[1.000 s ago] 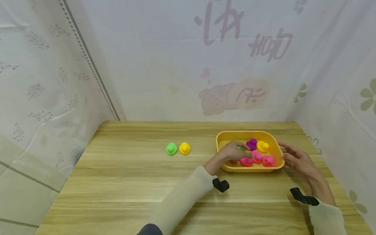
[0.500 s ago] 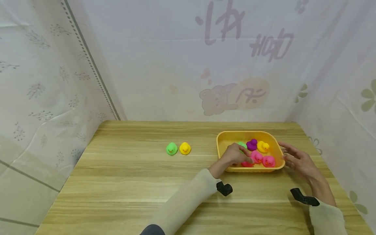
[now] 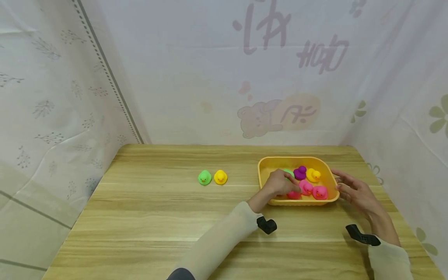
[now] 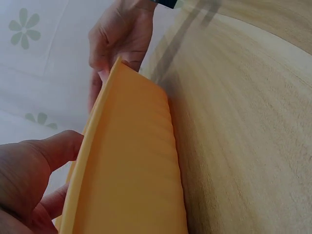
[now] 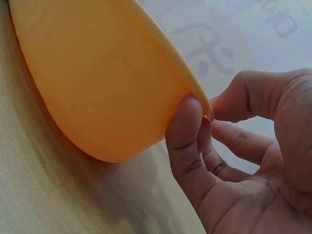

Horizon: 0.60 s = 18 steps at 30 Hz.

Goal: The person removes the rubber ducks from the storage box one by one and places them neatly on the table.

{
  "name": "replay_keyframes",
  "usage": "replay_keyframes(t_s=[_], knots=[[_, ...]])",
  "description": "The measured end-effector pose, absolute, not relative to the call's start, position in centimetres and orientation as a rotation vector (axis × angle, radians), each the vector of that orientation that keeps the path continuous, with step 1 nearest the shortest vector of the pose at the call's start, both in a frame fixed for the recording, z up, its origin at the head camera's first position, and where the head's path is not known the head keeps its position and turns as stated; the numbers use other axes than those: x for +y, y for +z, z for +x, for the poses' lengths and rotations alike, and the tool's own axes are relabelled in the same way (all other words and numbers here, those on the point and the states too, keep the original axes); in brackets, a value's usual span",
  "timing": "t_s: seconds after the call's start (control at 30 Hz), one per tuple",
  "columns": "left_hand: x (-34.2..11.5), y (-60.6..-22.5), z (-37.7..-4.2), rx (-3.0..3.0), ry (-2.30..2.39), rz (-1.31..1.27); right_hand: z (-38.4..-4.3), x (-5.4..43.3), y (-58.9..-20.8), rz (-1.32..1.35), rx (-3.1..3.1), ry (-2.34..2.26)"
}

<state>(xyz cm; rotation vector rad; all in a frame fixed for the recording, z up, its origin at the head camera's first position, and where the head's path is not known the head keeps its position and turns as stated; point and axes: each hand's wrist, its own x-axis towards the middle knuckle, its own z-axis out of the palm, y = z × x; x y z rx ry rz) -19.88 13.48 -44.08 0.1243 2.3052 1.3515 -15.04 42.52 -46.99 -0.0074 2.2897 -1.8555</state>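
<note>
A yellow plastic tray (image 3: 264, 169) stands on the right side of the table. My left hand (image 3: 280, 182) reaches in over its near wall, fingers curled around a pink toy duck (image 3: 293, 195), which they partly cover. To the right of it sit two more pink ducks, one (image 3: 306, 188) beside the other (image 3: 320, 192). Behind them are a purple duck (image 3: 300, 172), a yellow duck (image 3: 313, 175) and a partly hidden green duck (image 3: 289, 172). With thumb and fingers, my right hand (image 3: 357, 194) holds the tray's right rim (image 5: 180, 63). The left wrist view shows no duck.
Left of the tray, a green duck (image 3: 204, 177) and a yellow duck (image 3: 220, 177) sit side by side on the wooden table (image 3: 157, 217). Printed cloth (image 3: 196, 77) hangs behind the table and along both sides.
My left hand has moved slightly right and closed its fingers over the near pink duck, uncovering more of the green one. The right hand stays at the rim.
</note>
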Motion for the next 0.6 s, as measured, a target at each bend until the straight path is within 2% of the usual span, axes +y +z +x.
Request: replay_keyframes(t_s=[0.6], knots=[[12.4, -42.8, -19.3, 2.133, 1.652, 0.167, -15.1, 42.5, -47.0, 0.010, 2.296, -1.844]])
